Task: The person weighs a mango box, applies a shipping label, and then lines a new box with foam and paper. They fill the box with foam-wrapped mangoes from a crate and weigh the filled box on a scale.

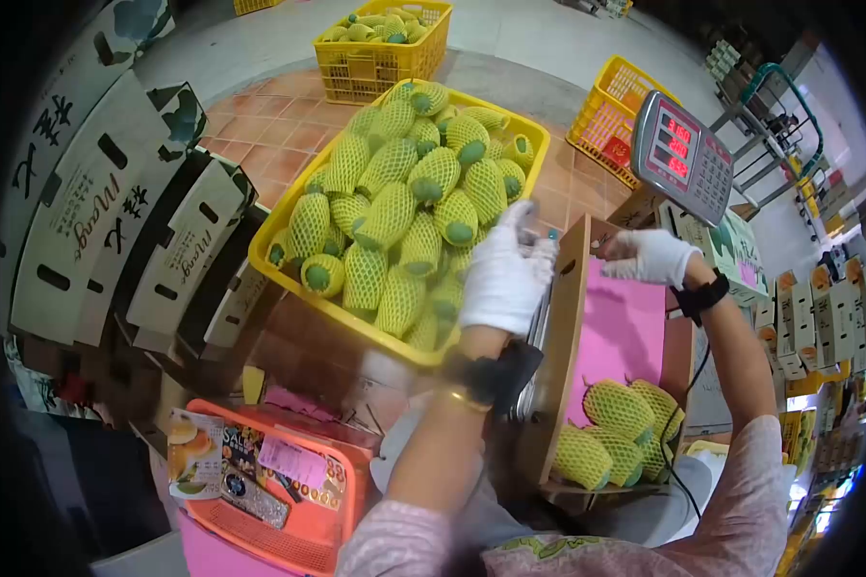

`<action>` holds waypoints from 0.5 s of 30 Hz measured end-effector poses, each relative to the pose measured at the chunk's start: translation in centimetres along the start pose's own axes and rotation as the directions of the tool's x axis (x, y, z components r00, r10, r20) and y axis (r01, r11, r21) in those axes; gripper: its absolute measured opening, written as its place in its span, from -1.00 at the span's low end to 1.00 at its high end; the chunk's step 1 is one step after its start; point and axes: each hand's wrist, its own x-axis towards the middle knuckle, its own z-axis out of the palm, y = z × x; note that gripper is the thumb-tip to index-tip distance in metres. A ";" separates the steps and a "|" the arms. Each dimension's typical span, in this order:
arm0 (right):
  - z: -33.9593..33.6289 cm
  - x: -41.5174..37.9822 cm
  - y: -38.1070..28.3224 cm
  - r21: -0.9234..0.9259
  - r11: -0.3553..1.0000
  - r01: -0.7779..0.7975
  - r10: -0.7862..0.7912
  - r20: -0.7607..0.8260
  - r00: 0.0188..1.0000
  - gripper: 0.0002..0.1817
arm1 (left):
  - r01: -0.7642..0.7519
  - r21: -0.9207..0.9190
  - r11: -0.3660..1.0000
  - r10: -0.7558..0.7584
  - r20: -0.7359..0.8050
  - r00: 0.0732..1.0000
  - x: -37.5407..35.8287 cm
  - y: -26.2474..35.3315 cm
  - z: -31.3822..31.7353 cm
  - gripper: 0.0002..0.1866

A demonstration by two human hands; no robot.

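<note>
My left hand (508,274), in a white glove, is over the right edge of a yellow crate (380,346), beside the mangoes in yellow foam nets (390,213). Its fingers are apart, with nothing seen in them. Gloved in white too, my right hand (645,257) hovers over the far end of a cardboard box (566,332) lined with pink paper (618,332). Its fingers are spread and hold nothing visible. Several netted mangoes (618,412) lie in the near end of that box.
A scale with a red display (683,154) stands at the upper right. Beyond are a filled yellow crate (380,72) and another yellow crate (597,115). Printed cartons (87,212) stack at the left. An orange basket (348,481) holds papers at the lower left.
</note>
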 end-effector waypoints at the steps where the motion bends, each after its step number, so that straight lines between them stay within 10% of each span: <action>1: -2.7 1.0 -2.5 0.030 0.997 -0.074 0.076 -0.065 0.995 -0.41 | 0.008 -0.151 0.988 -0.022 -0.093 0.995 -0.1 -0.1 -0.4 -0.53; 6: -5.9 16.7 -5.6 0.144 0.989 0.030 0.033 -0.417 0.908 -0.33 | -0.060 -0.656 0.753 -0.137 -0.245 0.960 1.7 -2.9 -2.1 -0.58; 15: -1.6 29.2 -11.0 0.619 0.782 -0.076 0.402 -0.407 0.820 -0.12 | 0.039 -0.700 0.713 -0.239 -0.191 0.952 2.6 -1.0 -2.5 -0.62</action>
